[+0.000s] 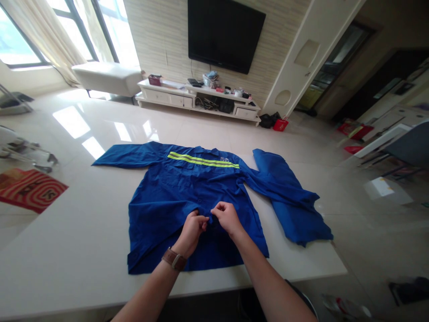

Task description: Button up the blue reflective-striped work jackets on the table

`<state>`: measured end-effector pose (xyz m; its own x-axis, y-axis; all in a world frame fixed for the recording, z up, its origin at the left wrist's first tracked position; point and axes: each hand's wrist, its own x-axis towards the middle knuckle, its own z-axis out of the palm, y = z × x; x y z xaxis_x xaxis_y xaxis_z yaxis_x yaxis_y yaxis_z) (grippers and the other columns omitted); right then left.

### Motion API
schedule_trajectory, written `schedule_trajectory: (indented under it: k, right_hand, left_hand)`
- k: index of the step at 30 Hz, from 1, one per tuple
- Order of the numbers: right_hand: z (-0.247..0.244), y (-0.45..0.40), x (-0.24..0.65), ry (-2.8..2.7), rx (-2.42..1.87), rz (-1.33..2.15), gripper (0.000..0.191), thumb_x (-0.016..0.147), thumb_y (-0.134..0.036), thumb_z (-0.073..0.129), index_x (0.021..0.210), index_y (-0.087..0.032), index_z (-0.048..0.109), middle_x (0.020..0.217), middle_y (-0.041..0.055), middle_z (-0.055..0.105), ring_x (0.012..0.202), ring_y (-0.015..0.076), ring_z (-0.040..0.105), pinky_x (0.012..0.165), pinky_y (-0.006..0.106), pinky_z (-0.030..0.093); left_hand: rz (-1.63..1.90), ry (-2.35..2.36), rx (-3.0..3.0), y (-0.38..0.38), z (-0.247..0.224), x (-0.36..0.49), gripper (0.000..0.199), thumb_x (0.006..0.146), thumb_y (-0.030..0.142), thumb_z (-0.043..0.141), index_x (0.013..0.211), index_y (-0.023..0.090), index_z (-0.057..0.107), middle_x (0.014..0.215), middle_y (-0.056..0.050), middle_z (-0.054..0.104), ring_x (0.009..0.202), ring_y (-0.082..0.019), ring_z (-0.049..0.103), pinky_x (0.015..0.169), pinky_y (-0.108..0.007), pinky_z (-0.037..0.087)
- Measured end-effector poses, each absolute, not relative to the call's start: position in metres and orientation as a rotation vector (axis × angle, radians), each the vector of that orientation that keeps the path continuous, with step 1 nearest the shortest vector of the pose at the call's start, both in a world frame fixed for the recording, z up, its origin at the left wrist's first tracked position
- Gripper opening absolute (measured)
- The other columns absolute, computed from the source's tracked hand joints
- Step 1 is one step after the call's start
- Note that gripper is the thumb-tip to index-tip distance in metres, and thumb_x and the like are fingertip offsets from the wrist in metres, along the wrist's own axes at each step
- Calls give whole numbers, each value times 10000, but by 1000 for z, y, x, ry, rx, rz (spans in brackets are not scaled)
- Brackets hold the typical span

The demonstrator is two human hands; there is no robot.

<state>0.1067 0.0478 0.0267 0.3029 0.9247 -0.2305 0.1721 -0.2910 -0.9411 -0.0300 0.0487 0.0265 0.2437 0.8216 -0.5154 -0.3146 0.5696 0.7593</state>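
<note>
Blue shirt [214,183] with a yellow-green reflective stripe [203,159], laid out on white table [80,241], center of frame. Left hand [192,228], brown-strapped watch [174,259] on its wrist, pinches the shirt's front edge, lower center. Right hand [227,218] just beside it, thumb and forefinger closed together at the same front opening; can't tell how much cloth is between them. One sleeve stretches toward left of frame; the other lies over folded blue cloth [291,201], right of center. Red patterned bag [31,190] at left edge. Top center: wall-mounted TV [226,33] above a low white cabinet [197,98] with assorted items on top. White bench [107,79] by the windows, upper left.
</note>
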Motion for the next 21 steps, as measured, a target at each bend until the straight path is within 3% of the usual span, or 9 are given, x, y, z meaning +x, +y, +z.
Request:
schedule_trajectory:
  k: [8, 18, 21]
  right_hand:
    - [19, 47, 109, -1105, -1763, 943, 185, 638, -288, 570, 514, -222, 449, 480, -70, 429, 528, 102, 388, 539, 254, 296]
    - [26, 45, 107, -1096, -1715, 850, 192, 712, -347, 599, 589, -212, 539, 545, -42, 538, 570, 127, 488, 593, 259, 367]
    - [27, 44, 106, -1099, -1695, 845, 193, 728, -353, 591, 603, -211, 555, 565, -33, 555, 584, 134, 502, 599, 261, 375]
  left_hand:
    - [856, 1002, 560, 50, 32, -31, 319, 543, 170, 685, 708, 219, 416, 514, 88, 469, 470, -69, 445, 528, -228, 360]
    - [899, 993, 530, 45, 34, -30, 262, 582, 181, 696, 674, 209, 453, 529, 80, 473, 486, -71, 452, 530, -217, 381]
    - [805, 1024, 531, 38, 30, -23, 230, 633, 243, 727, 750, 187, 536, 648, 41, 595, 503, -66, 482, 547, -212, 398]
